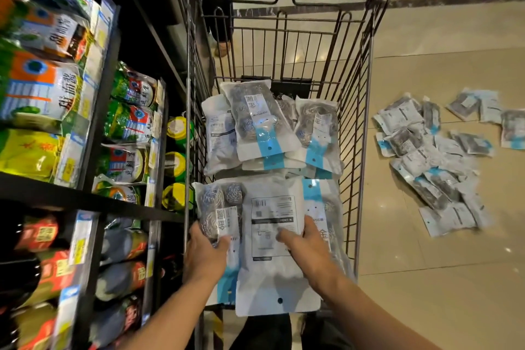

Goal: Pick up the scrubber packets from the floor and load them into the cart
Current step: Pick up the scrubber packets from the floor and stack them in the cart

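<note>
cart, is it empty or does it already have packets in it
Not empty: the cart holds scrubber packets stacked across its basket.

Head-worn camera looks steeply down, close over the cart (pixel 352 122), floor (pixel 426 264) beyond.

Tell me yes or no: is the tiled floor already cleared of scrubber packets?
No, a scattered pile of white and blue plastic scrubber packets lies on the beige tiled floor beside the black wire cart.
</note>
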`<state>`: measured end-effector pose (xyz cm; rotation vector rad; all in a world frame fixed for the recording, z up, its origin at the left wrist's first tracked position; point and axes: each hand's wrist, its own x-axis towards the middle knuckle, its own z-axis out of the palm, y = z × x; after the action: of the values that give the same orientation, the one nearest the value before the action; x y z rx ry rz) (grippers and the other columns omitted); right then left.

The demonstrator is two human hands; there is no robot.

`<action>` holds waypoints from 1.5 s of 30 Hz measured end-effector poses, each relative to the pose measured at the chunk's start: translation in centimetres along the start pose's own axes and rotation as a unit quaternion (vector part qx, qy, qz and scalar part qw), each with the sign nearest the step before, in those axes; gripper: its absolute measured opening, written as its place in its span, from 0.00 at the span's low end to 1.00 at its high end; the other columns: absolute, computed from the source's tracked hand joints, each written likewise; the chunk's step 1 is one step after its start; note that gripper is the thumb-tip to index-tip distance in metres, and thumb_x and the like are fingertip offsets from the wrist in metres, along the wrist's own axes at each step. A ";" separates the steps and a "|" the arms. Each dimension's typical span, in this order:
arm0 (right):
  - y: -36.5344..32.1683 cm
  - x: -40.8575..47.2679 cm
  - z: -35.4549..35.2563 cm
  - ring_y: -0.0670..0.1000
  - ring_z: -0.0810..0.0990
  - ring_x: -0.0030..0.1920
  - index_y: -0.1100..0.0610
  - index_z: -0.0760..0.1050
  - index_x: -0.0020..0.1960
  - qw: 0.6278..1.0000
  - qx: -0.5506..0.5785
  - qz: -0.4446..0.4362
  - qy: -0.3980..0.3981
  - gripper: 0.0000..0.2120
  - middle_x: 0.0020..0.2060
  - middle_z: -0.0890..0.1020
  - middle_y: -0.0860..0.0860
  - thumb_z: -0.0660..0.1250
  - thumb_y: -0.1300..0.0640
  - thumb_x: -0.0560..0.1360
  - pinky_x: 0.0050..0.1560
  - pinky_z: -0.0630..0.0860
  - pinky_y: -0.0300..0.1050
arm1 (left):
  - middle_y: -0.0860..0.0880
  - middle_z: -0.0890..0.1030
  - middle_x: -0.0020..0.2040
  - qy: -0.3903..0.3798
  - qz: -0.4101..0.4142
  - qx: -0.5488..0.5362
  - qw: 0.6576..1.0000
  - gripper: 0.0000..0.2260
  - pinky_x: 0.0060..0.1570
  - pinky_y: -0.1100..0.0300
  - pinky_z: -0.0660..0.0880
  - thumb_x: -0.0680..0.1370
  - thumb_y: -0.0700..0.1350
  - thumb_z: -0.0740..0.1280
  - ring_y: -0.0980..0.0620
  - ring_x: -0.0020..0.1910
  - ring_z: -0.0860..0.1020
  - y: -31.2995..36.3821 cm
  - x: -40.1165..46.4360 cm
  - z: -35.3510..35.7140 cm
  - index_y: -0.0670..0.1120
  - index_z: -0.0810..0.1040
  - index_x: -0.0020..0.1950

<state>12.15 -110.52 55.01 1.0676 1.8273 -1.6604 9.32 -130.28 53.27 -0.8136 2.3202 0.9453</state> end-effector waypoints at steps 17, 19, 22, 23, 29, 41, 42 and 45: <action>-2.6 -6.4 -3.6 0.50 0.76 0.68 0.45 0.68 0.72 0.984 -0.141 -0.103 0.044 0.28 0.65 0.76 0.45 0.74 0.46 0.76 0.60 0.77 0.42 | 0.44 0.68 0.79 -0.053 0.039 -0.133 0.989 0.35 0.74 0.46 0.66 0.78 0.47 0.74 0.43 0.76 0.69 -0.1 -5.7 -5.3 0.47 0.62 0.82; -3.3 -8.5 -5.7 0.46 0.78 0.62 0.44 0.69 0.69 0.984 -0.139 -0.112 0.023 0.23 0.61 0.76 0.43 0.73 0.47 0.78 0.49 0.75 0.31 | 0.44 0.70 0.77 -0.057 0.055 -0.136 0.988 0.32 0.74 0.46 0.66 0.79 0.47 0.74 0.43 0.75 0.69 -0.1 -6.7 -6.1 0.46 0.65 0.80; -4.1 -11.9 -9.2 0.40 0.81 0.52 0.44 0.73 0.67 0.986 -0.105 -0.128 0.025 0.18 0.55 0.79 0.37 0.71 0.47 0.78 0.36 0.76 0.27 | 0.44 0.76 0.71 -0.079 0.070 -0.140 0.985 0.26 0.70 0.47 0.69 0.79 0.45 0.73 0.44 0.70 0.74 0.9 -8.0 -6.8 0.45 0.71 0.75; -4.3 -13.0 -10.3 0.39 0.82 0.50 0.44 0.75 0.64 0.987 -0.083 -0.135 0.035 0.15 0.53 0.81 0.37 0.71 0.48 0.79 0.37 0.77 0.28 | 0.44 0.77 0.69 -0.093 0.073 -0.139 0.983 0.23 0.66 0.48 0.71 0.79 0.44 0.73 0.45 0.67 0.76 1.4 -8.3 -6.9 0.45 0.72 0.72; -4.3 -16.8 -16.2 0.48 0.85 0.50 0.45 0.82 0.55 0.979 0.043 -0.166 0.111 0.07 0.47 0.86 0.47 0.71 0.54 0.78 0.48 0.80 0.41 | 0.43 0.82 0.57 -0.128 0.133 -0.101 0.978 0.10 0.56 0.50 0.72 0.80 0.38 0.72 0.44 0.57 0.79 6.3 -10.0 -5.1 0.45 0.79 0.61; 2.3 -20.7 -31.4 0.50 0.86 0.43 0.52 0.83 0.53 0.952 0.219 -0.109 0.183 0.05 0.46 0.88 0.51 0.70 0.58 0.79 0.46 0.77 0.46 | 0.44 0.86 0.51 -0.189 0.220 -0.062 0.955 0.06 0.51 0.50 0.76 0.81 0.38 0.69 0.44 0.51 0.84 17.0 -21.6 7.5 0.48 0.82 0.52; 3.1 -20.8 -32.9 0.50 0.85 0.42 0.53 0.83 0.53 0.950 0.230 -0.106 0.184 0.05 0.45 0.88 0.51 0.69 0.58 0.79 0.46 0.77 0.46 | 0.44 0.86 0.50 -0.195 0.221 -0.058 0.954 0.06 0.49 0.51 0.76 0.81 0.37 0.68 0.44 0.51 0.84 17.7 -22.8 9.1 0.47 0.82 0.52; 5.4 -20.7 -37.6 0.50 0.85 0.41 0.53 0.83 0.52 0.944 0.250 -0.097 0.194 0.05 0.45 0.88 0.54 0.69 0.59 0.79 0.45 0.76 0.47 | 0.44 0.86 0.49 -0.220 0.227 -0.045 0.948 0.07 0.45 0.55 0.75 0.82 0.35 0.66 0.44 0.49 0.84 19.4 -26.3 14.0 0.45 0.82 0.53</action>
<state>35.21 -79.21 74.02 1.5597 1.8288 -2.2414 17.39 -99.81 69.76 -0.0640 2.1032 1.2796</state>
